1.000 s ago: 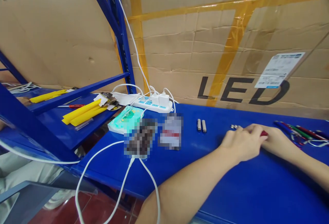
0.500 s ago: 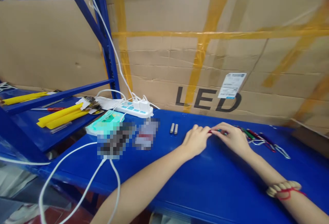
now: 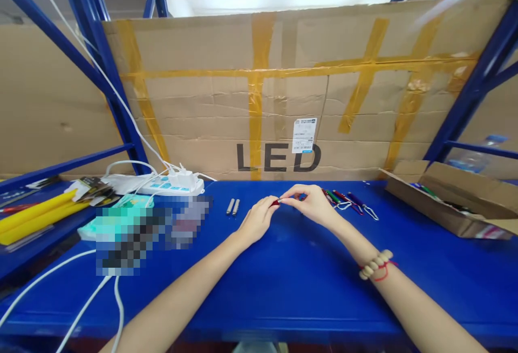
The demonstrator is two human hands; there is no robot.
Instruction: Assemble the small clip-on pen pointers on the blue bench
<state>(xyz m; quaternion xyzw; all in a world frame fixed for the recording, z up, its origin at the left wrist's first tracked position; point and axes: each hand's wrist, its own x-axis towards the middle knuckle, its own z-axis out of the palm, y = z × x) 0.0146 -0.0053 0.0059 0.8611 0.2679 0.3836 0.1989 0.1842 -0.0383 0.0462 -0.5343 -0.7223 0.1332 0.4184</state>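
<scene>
My left hand [image 3: 257, 218] is closed around a small red tube [image 3: 275, 202], most of which the fingers hide. My right hand [image 3: 313, 204] pinches a tiny silvery piece [image 3: 280, 199] with thumb and forefinger at the tube's right end; whether the piece sits inside the tube I cannot tell. Two short silvery cylinders [image 3: 233, 207] lie side by side on the blue tabletop [image 3: 291, 277], left of my left hand. Just beyond my right hand lie several slim coloured tubes with metal clips [image 3: 343, 199], in red, green and dark blue, partly hidden by the hand.
An open cardboard box [image 3: 437, 207] with small items stands at the right. On the left are a white power strip [image 3: 174, 183] with chargers, a green tissue pack [image 3: 121, 215], two blurred flat objects and white cables [image 3: 87, 310]. A large carton [image 3: 202, 110] closes off the back.
My view has swung right, bringing the open box into sight. My hands, earlier overlapping, have come apart, with the red tube now showing between their fingertips.
</scene>
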